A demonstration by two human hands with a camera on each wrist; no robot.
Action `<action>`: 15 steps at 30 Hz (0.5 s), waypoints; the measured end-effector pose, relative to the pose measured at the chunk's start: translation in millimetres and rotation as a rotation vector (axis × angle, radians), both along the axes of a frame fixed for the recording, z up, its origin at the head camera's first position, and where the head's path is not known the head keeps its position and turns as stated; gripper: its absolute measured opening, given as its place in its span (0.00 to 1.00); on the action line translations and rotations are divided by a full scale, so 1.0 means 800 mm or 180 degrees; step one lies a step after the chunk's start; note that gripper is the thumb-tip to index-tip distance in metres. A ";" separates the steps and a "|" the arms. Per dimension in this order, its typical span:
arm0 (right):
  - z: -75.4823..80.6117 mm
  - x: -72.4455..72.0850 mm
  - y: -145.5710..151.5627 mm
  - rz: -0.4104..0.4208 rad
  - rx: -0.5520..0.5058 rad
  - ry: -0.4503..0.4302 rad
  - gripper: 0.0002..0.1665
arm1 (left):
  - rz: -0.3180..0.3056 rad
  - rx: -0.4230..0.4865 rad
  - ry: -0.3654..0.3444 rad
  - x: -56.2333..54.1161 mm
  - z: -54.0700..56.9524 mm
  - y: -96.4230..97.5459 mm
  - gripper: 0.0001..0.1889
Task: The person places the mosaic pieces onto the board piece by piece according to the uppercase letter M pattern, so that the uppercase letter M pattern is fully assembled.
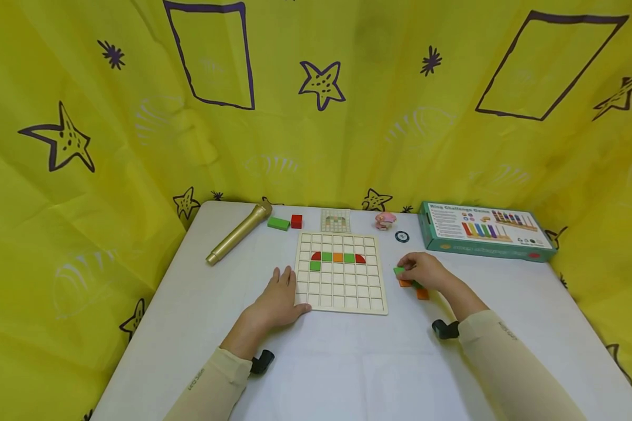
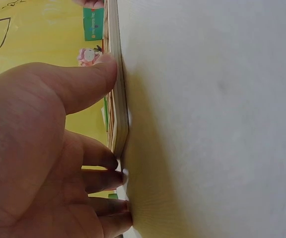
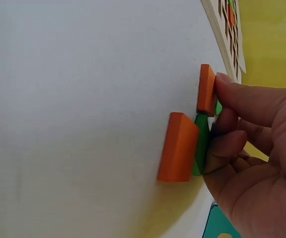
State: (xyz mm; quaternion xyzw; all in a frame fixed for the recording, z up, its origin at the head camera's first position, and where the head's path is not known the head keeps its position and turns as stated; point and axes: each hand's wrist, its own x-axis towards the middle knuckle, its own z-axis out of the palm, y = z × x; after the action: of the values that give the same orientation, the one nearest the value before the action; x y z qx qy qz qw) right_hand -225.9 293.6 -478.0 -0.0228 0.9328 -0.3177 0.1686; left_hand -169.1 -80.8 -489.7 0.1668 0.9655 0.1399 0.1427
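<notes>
Cream wooden grid board [image 1: 342, 292] flat on a matte white tabletop [image 1: 321, 368]. Six pieces seated, red quarter-rounds [image 1: 360, 258] ending the row; most cells bare, so early stage, I judge. Left hand [image 1: 279, 301], fingers straight, touches board's left edge. Right of board, right hand [image 1: 425, 273] pinches smooth green block [image 1: 398, 271] by loose, crisp-edged orange blocks [image 3: 180, 148]. Behind board: flat patterned card [image 1: 335, 221].

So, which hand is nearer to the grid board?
Left. The left hand is at the near left corner of the grid board, touching it. The right hand is apart from it, off to the right, at the green and orange blocks.
</notes>
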 end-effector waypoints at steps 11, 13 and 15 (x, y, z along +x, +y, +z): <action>-0.004 -0.010 -0.001 0.0043 0.0024 -0.0028 0.13 | -0.0043 -0.0053 0.0011 0.000 0.000 0.000 0.50; -0.005 -0.009 -0.001 0.0081 -0.0004 0.0065 0.12 | -0.0039 -0.0055 0.0006 0.000 0.000 0.000 0.50; -0.006 -0.008 -0.001 0.0108 -0.0026 0.0140 0.10 | -0.0041 -0.0065 0.0005 0.000 0.000 0.001 0.50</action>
State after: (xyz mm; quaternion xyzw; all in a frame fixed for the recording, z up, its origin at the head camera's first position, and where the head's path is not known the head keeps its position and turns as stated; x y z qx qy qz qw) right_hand -232.5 292.9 -482.5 -0.0463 0.9344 -0.3181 0.1534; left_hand -169.0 -80.3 -489.7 0.1716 0.9659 0.1290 0.1446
